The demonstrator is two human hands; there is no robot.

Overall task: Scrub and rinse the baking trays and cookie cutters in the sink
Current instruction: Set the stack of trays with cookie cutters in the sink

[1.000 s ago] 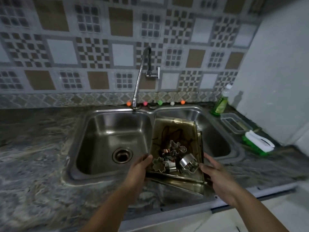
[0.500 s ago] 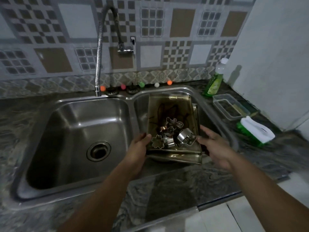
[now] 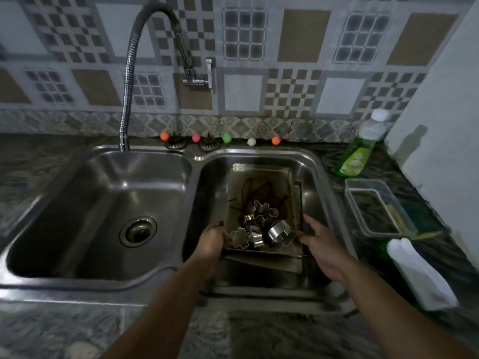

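Two stacked metal baking trays (image 3: 261,185), stained with dark streaks, sit inside the right basin of a steel double sink (image 3: 197,158). Several shiny cookie cutters (image 3: 259,226) lie piled at the top tray's near end, among them a flower and a gingerbread-man shape. My left hand (image 3: 211,239) grips the trays' near left edge. My right hand (image 3: 320,242) holds the near right edge, thumb by a round cutter. Both forearms reach in from the bottom.
A flexible faucet (image 3: 129,81) arches over the left basin, which has a drain (image 3: 138,231). On the counter at right stand a green dish-soap bottle (image 3: 359,154), a clear plastic tub (image 3: 378,206) and a green-white scrubber (image 3: 417,274). Small coloured balls (image 3: 225,137) line the sink's back rim.
The trays have gone from resting across the sink's front rim down and farther into the right basin, both hands still on them. The view has come closer over the sink.
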